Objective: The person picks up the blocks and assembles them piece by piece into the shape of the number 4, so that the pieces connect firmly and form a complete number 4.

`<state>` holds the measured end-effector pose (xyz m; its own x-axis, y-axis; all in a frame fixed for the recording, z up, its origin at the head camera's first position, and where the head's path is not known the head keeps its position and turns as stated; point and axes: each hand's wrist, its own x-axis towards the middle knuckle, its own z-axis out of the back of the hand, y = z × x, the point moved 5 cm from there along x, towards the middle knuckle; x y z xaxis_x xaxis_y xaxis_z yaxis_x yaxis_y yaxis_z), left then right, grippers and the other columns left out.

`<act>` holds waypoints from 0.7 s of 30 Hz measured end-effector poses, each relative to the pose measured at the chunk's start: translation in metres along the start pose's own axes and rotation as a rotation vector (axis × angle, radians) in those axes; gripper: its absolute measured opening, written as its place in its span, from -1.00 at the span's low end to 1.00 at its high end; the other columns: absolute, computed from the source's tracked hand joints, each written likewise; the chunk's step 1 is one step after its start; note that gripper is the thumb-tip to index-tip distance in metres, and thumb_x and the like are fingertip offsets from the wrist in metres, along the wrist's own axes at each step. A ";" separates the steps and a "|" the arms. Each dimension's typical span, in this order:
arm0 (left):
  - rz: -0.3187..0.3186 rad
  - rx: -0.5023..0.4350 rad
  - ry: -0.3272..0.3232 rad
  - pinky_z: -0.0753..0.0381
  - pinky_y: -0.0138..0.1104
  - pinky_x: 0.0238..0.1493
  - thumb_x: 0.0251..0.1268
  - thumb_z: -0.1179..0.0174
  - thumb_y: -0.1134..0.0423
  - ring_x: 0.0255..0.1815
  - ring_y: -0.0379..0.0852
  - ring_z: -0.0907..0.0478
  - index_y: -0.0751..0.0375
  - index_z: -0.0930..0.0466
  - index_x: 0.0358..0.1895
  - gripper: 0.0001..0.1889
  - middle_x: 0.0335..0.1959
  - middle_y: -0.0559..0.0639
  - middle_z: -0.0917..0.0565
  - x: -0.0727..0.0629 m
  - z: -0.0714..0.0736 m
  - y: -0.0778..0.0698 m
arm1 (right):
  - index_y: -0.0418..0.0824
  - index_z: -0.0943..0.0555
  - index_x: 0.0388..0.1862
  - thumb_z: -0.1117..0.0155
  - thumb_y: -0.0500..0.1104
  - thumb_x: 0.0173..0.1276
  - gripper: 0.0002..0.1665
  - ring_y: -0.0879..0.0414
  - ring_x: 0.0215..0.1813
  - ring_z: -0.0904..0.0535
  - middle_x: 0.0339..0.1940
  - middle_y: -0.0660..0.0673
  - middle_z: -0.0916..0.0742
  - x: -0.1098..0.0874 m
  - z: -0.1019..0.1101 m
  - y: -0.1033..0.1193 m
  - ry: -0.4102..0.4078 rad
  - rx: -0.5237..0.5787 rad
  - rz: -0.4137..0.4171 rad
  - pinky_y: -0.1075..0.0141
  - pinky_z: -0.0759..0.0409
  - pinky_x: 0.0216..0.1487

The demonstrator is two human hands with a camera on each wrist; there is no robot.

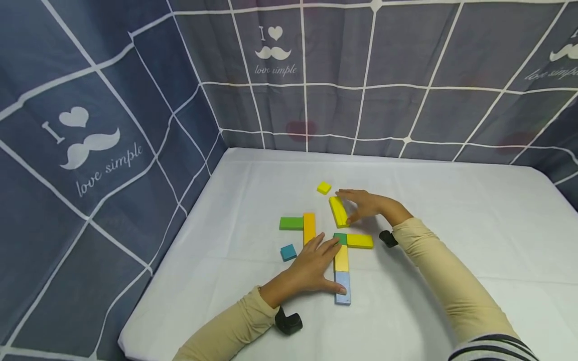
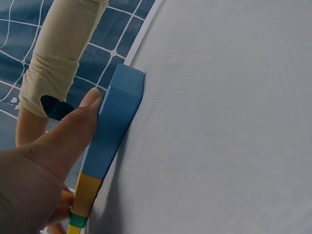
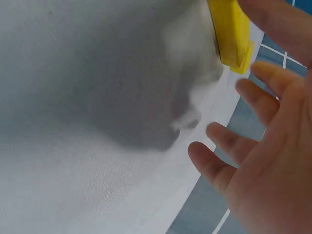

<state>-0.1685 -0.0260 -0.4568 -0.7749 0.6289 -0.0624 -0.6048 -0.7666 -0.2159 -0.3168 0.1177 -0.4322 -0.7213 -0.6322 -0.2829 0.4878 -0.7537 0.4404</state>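
Note:
My left hand [image 1: 311, 268] lies spread beside a column of flat blocks. Its thumb rests on the light blue block [image 1: 342, 297], and its fingers reach toward the small green block [image 1: 340, 237] at the top. Between these two is a pale yellow block [image 1: 341, 259]; another yellow block [image 1: 360, 241] juts out to the right. My right hand [image 1: 365, 204] is at a separate long yellow block [image 1: 337, 211], thumb by its near end and index finger by its far end. In the right wrist view, the other fingers [image 3: 214, 165] are spread above the cloth.
An orange block [image 1: 309, 225] and a green block [image 1: 291, 223] meet at left, partly behind my left fingers. A small teal block [image 1: 288, 252] lies nearby. A small yellow block [image 1: 323, 188] lies farther back on the white-covered table [image 1: 451, 225]. Grey checked curtains [image 1: 338, 75] hang behind.

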 end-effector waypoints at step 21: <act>0.005 0.018 -0.003 -0.02 -0.04 0.40 -0.20 -0.11 -0.49 0.47 0.10 0.09 0.07 -0.09 0.40 0.07 0.44 -0.08 -0.09 0.002 0.000 0.000 | -0.24 -0.20 0.36 -0.35 0.11 0.08 -0.05 -0.31 0.28 -0.21 0.37 -0.28 -0.29 -0.014 -0.014 0.011 -0.052 -0.037 -0.108 -0.20 -0.24 0.21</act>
<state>-0.1700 -0.0243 -0.4565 -0.7785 0.6247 -0.0608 -0.6040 -0.7720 -0.1982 -0.2948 0.1157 -0.4354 -0.7946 -0.5377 -0.2820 0.4233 -0.8236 0.3775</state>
